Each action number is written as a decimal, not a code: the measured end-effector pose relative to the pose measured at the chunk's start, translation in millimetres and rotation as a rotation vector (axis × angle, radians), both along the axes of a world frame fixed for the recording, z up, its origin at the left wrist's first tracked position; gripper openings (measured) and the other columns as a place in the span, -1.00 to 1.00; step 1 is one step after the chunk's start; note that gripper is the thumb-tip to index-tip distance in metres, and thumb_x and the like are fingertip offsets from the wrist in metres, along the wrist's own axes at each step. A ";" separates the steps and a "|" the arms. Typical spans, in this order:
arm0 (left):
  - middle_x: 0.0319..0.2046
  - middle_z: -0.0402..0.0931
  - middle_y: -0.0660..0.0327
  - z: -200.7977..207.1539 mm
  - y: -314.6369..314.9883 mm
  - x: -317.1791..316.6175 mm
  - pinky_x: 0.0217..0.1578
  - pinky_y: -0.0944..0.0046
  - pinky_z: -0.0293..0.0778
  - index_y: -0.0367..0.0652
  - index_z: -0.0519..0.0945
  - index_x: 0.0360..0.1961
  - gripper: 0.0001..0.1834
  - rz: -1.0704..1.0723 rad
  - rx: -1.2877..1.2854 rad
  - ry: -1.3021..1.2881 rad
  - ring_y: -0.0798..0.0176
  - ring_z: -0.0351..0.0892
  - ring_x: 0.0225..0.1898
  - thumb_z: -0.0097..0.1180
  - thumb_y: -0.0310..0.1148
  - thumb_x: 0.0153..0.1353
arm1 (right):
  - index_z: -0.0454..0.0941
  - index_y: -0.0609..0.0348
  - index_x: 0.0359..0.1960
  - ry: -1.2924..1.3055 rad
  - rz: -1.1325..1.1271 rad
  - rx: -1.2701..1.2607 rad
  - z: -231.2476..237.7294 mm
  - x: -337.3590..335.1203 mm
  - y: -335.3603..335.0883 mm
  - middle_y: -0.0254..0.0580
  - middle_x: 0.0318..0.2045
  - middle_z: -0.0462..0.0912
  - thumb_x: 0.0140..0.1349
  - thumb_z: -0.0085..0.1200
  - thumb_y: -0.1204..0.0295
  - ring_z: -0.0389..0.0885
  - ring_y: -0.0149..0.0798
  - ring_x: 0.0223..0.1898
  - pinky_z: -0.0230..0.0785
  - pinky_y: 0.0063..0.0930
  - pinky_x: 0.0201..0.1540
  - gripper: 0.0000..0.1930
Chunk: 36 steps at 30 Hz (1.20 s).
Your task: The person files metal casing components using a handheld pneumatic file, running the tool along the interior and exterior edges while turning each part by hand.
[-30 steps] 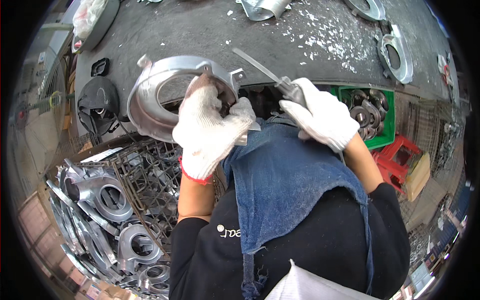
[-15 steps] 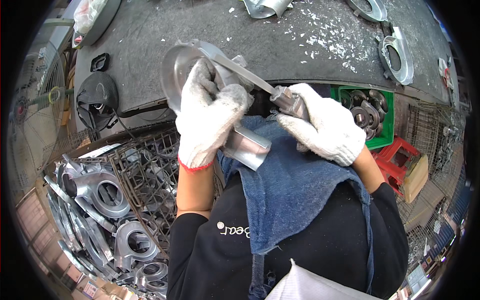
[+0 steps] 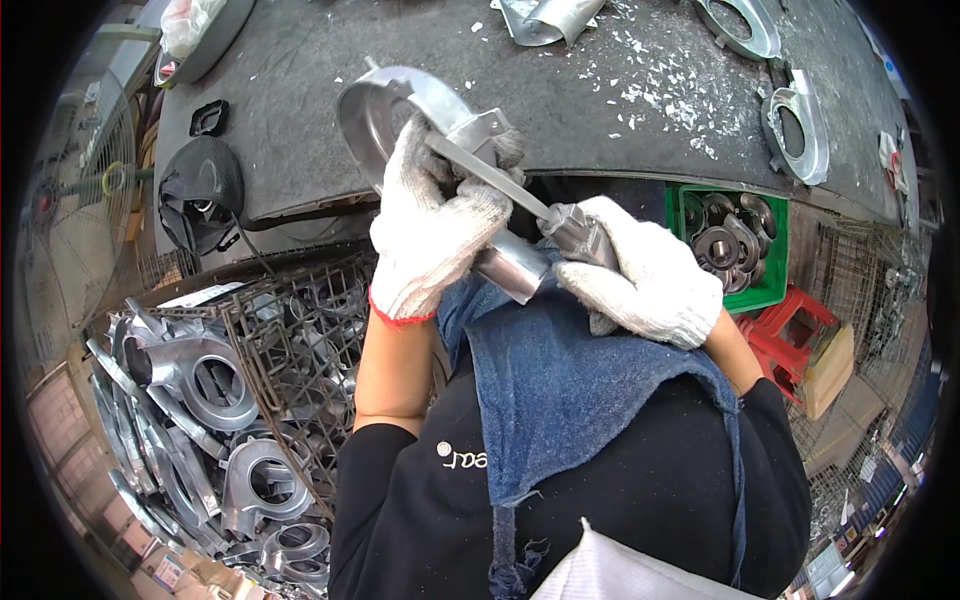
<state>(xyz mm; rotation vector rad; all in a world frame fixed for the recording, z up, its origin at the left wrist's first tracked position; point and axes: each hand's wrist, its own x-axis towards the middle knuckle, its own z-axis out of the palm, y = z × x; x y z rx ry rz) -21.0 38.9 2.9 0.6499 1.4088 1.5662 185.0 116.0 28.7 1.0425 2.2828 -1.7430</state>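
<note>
My left hand (image 3: 435,215), in a white knit glove with a red cuff edge, is closed around a silver cast-metal fan housing (image 3: 365,125). The housing's round shell tilts up over the table's near edge, and its spout (image 3: 515,268) points down toward my lap. In my right hand (image 3: 645,275), also gloved, is a hand tool (image 3: 490,178) with a long flat metal blade and a blocky metal grip. Its blade lies across the housing beside my left fingers; whether it touches there I cannot tell.
Similar housings (image 3: 205,385) pile up by a wire basket (image 3: 290,370) at left. More housings (image 3: 797,125) and pale metal chips (image 3: 660,85) lie on the dark table (image 3: 300,110). A green crate (image 3: 775,285) of round metal parts, a red stool (image 3: 790,325) and a black cap (image 3: 200,190) are nearby.
The housing has turned in my left hand and moved slightly right, its spout now more upright. The tool's blade has slid a little lower along the housing. Both hands keep their hold.
</note>
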 end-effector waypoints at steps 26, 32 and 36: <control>-0.33 0.67 0.17 33.8 -15.4 -45.8 -0.32 0.38 0.56 -0.37 0.61 0.01 -0.49 -0.494 -0.566 -0.051 0.36 0.62 -0.39 0.20 -0.29 0.03 | 0.44 0.00 0.15 -0.131 0.210 0.261 -9.8 -6.0 21.7 -0.02 -0.40 0.71 0.25 0.22 0.03 0.74 0.06 -0.36 0.56 -0.19 -0.25 -0.47; -0.04 0.63 -0.06 30.3 -13.5 -47.2 -0.21 0.21 0.65 -0.40 0.44 0.27 -0.34 -0.573 -0.633 0.103 0.18 0.69 -0.16 0.26 -0.50 0.09 | 0.44 0.02 0.15 -0.103 0.229 0.274 -12.8 -5.8 19.5 -0.04 -0.44 0.72 0.25 0.22 0.02 0.73 0.05 -0.43 0.57 -0.23 -0.31 -0.46; -0.06 0.63 -0.06 24.7 -16.5 -50.8 -0.22 0.23 0.64 -0.41 0.39 0.30 -0.28 -0.551 -0.540 0.027 0.17 0.68 -0.14 0.26 -0.46 0.07 | 0.44 0.03 0.16 -0.130 0.170 0.306 -15.8 -9.5 20.5 0.02 -0.33 0.73 0.25 0.23 0.02 0.74 0.08 -0.29 0.56 -0.15 -0.20 -0.45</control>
